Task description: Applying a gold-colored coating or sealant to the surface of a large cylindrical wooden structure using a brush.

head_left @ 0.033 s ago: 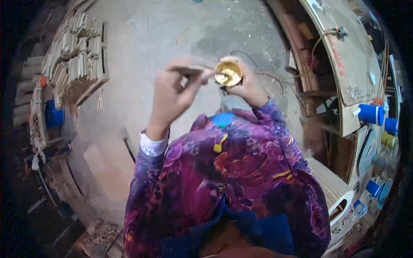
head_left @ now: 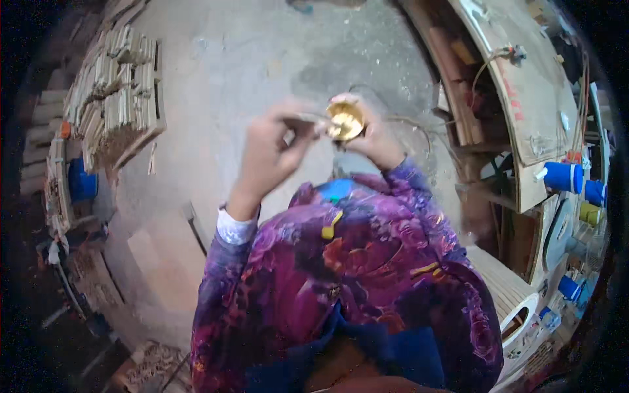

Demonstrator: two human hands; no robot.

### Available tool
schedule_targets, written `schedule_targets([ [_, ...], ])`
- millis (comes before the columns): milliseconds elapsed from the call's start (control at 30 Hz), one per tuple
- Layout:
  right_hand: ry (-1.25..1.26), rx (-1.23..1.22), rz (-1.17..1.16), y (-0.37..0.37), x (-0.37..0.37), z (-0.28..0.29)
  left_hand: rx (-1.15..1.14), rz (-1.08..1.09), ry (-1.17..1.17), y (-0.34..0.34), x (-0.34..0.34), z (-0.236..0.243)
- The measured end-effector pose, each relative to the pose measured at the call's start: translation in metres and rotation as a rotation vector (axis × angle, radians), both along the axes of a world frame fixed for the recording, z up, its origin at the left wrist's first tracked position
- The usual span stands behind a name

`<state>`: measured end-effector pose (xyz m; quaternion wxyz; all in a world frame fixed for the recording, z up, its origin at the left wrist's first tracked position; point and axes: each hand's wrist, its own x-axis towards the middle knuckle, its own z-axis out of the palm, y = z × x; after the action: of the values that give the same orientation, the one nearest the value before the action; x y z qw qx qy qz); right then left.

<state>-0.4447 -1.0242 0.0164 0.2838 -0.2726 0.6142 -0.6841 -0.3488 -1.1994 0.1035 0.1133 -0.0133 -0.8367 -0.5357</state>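
Note:
My left hand (head_left: 278, 147) grips a thin tool (head_left: 302, 118), too blurred to make out fully, whose tip reaches into a round gold-coloured cup (head_left: 352, 116) at the upper middle. My right hand (head_left: 377, 139) is wrapped round the cup from the right, its fingers partly hidden behind it. The cup's open mouth is tilted toward the left hand, and its inside shines. Both hands are in front of my purple flowered jacket.
Stacked wooden strips (head_left: 118, 92) stand at the left, near a blue container (head_left: 82, 180). At the right are a workbench (head_left: 537, 118) with cords and blue cylinders (head_left: 563, 177), and a pale slatted wooden piece (head_left: 491, 275). A concrete floor (head_left: 229, 59) lies beyond my hands.
The cup has tilted further toward the left and sits slightly lower. My left hand has shifted a little to the right with the tool.

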Motion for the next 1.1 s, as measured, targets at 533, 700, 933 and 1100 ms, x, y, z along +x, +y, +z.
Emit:
schedule_targets([
  [533,-0.093,-0.129,0.08,-0.095,-0.219,-0.047,-0.276,-0.077,0.02,-0.086,-0.242,0.005],
  [700,-0.138,-0.145,0.022,-0.105,-0.293,-0.037,-0.149,0.025,-0.089,-0.082,-0.315,0.023],
  [933,-0.207,-0.242,-0.143,-0.116,-0.353,-0.044,-0.344,-0.273,-0.003,-0.114,-0.419,0.024],
  [1100,-0.307,-0.254,-0.145,-0.143,-0.403,-0.041,-0.36,-0.371,0.089,-0.136,-0.483,-0.002],
])
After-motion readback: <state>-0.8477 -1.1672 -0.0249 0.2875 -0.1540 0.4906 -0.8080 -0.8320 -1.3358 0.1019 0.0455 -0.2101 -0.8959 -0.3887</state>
